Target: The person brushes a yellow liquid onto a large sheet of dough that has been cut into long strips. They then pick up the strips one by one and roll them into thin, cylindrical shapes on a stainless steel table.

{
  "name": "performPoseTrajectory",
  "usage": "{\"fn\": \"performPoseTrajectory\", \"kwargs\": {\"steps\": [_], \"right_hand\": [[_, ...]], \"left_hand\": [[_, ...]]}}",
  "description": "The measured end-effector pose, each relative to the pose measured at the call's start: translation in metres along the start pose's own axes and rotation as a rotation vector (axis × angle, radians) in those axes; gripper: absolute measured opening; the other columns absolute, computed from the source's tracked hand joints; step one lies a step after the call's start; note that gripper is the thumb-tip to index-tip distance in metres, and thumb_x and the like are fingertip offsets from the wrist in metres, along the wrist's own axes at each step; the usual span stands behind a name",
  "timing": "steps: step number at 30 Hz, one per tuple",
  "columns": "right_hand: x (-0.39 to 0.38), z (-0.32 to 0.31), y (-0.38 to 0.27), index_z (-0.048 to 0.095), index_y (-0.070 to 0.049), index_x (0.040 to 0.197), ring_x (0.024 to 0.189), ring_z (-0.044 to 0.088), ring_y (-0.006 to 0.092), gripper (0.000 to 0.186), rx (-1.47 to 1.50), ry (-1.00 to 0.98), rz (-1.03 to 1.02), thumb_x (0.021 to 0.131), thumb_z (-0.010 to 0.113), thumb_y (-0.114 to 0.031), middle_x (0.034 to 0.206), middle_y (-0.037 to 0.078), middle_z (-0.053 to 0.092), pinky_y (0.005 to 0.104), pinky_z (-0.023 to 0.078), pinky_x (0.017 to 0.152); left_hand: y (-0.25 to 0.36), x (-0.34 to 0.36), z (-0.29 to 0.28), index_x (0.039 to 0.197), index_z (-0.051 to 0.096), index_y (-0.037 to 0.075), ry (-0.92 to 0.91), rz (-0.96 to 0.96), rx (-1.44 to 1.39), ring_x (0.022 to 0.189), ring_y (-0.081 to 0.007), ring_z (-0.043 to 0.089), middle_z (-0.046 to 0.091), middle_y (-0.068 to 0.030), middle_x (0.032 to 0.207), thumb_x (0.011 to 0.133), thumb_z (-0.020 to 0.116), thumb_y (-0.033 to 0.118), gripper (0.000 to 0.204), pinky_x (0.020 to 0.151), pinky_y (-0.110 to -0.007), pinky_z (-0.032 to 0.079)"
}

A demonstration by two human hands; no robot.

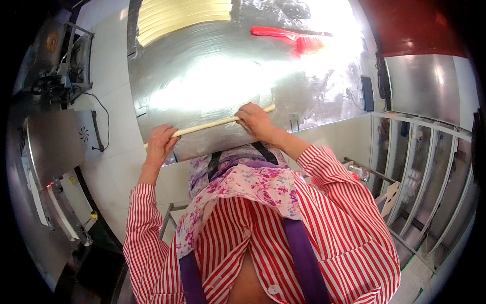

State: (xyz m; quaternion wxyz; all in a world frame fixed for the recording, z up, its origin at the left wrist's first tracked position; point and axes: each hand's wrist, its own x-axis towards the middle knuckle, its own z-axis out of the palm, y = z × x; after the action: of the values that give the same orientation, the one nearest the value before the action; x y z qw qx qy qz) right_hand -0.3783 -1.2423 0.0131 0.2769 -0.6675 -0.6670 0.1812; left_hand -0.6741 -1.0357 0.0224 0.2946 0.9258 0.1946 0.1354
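Note:
A long, thin, pale yellow rope of dough (207, 124) stretches across the near edge of a shiny metal table (182, 61), rising slightly to the right. My left hand (161, 142) grips it near its left end, and a short tip shows past the fingers. Farther right, my right hand (254, 120) has its fingers curled over the rope, with the right end sticking out beyond them. Some fingertips of both hands are hidden.
Several yellow dough strips (182, 17) lie side by side at the table's far left. A red-handled brush (291, 38) rests at the far right, and a dark phone (367, 94) by the right edge. A metal rack (430, 152) stands to the right; a metal-topped unit (55, 139) is left.

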Motion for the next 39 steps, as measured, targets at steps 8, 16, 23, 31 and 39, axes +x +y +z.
{"fn": "performPoseTrajectory", "kwargs": {"steps": [8,16,23,31,39], "right_hand": [[-0.010,-0.029,0.013,0.063,-0.003,0.108,0.098,0.057,0.0327,0.026,-0.119,-0.137,-0.023,0.083,0.068,-0.009,0.102,0.013,0.061,0.0425,0.047,0.085],[-0.047,-0.075,0.022,0.065,-0.003,0.111,0.103,0.057,0.0339,0.029,-0.011,-0.043,0.166,0.082,0.068,-0.006,0.107,0.014,0.062,0.0422,0.047,0.088],[-0.060,-0.091,0.029,0.067,-0.002,0.107,0.099,0.058,0.0338,0.028,0.012,-0.061,0.280,0.080,0.070,-0.006,0.103,0.014,0.063,0.0433,0.048,0.086],[-0.073,-0.081,0.042,0.068,-0.002,0.104,0.096,0.059,0.0339,0.029,0.103,-0.012,0.361,0.076,0.073,-0.005,0.099,0.014,0.065,0.0427,0.048,0.084],[-0.040,-0.058,0.011,0.063,-0.007,0.119,0.106,0.057,0.0312,0.046,-0.149,-0.054,0.155,0.075,0.075,-0.011,0.113,0.012,0.062,0.0437,0.043,0.093]], "left_hand": [[0.007,-0.002,-0.001,0.108,0.066,0.007,0.007,0.012,0.080,0.091,-0.0305,0.058,0.061,-0.0105,0.098,0.079,0.074,0.015,0.031,0.079,-0.042,0.046],[0.022,0.007,0.033,0.108,0.066,0.008,0.028,0.049,0.053,0.094,-0.0301,0.058,0.061,-0.0098,0.101,0.080,0.074,0.019,0.031,0.081,-0.041,0.046],[0.058,0.047,0.057,0.111,0.066,0.007,-0.006,0.182,-0.049,0.092,-0.0322,0.058,0.062,-0.0131,0.101,0.082,0.072,0.020,0.032,0.080,-0.040,0.045],[0.076,0.070,0.079,0.105,0.066,0.008,-0.111,0.170,-0.079,0.091,-0.0279,0.058,0.061,-0.0069,0.093,0.083,0.071,0.019,0.025,0.079,-0.040,0.044],[0.053,0.038,0.061,0.109,0.065,0.008,-0.050,0.102,-0.012,0.091,-0.0310,0.059,0.062,-0.0107,0.099,0.084,0.071,0.019,0.028,0.079,-0.041,0.045]]}}
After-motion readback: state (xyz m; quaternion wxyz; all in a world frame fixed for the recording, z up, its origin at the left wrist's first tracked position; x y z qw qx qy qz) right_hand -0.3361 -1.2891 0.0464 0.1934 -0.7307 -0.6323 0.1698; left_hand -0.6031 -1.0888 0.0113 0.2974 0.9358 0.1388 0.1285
